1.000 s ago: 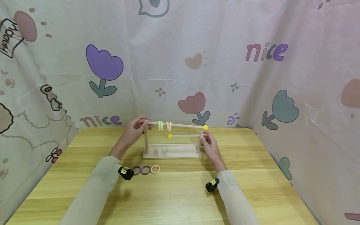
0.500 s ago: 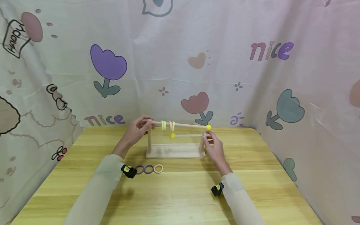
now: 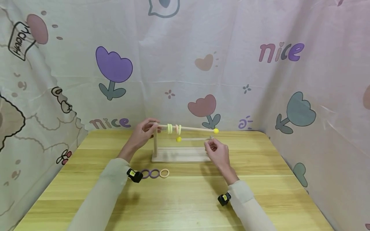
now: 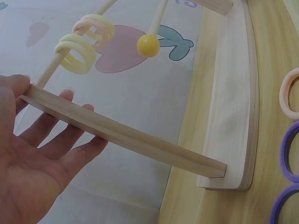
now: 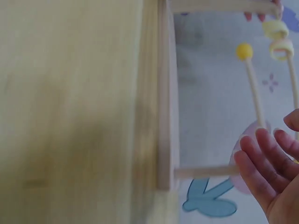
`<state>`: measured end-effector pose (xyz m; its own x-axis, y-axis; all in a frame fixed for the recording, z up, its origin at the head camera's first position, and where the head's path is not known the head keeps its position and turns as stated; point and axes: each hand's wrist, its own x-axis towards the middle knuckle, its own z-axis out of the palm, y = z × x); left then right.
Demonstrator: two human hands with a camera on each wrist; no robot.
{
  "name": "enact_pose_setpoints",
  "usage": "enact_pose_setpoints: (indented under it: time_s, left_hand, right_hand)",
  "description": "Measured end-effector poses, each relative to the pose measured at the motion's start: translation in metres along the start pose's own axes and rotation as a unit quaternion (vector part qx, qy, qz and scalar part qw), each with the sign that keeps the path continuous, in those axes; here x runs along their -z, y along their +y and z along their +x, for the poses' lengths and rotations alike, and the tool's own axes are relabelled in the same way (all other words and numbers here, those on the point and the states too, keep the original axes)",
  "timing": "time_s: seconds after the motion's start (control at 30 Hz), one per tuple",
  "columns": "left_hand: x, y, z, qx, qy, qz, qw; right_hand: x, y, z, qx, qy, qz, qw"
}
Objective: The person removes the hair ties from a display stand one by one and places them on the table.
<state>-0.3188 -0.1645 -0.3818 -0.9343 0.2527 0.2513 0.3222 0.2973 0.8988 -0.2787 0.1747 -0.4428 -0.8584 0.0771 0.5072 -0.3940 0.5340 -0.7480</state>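
Note:
A wooden stand has a flat base and an upright at each end. My left hand grips the top of the left upright, thumb on its end and fingers behind. From there an upper rod with a yellow ball tip reaches right, bearing several pale yellow and pink rings. A lower rod with a yellow ball points left from the right upright. My right hand is in front of that upright, fingers loosely bent and thumb apart; contact is unclear.
On the wooden table, in front of the stand, lie two purple rings and a pale orange ring in a row. A printed cloth hangs behind and at both sides.
My right hand has come off the right upright and shifted slightly left and down in front of it. My left hand keeps its grip. The head view has turned slightly left.

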Motion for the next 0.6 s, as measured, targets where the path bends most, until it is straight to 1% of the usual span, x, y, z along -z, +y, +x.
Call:
enact_pose_setpoints:
  time_s: [0.13, 0.23, 0.47, 0.6]
  left_hand:
    - [0.000, 0.001, 0.000, 0.000, 0.000, -0.002, 1.0000]
    - [0.000, 0.001, 0.000, 0.000, 0.001, -0.003, 1.0000]
    - [-0.001, 0.000, 0.001, -0.005, 0.002, -0.001, 1.0000]
    - [-0.002, 0.000, 0.000, -0.005, 0.005, -0.001, 1.0000]
  right_hand:
    - [-0.007, -0.016, 0.002, 0.009, -0.012, 0.035, 0.999]
    - [-0.014, -0.025, 0.005, 0.020, -0.010, 0.040, 0.999]
    - [-0.027, -0.043, 0.010, 0.070, 0.006, 0.054, 0.996]
    - [-0.032, -0.051, 0.014, 0.080, 0.005, 0.065, 0.995]
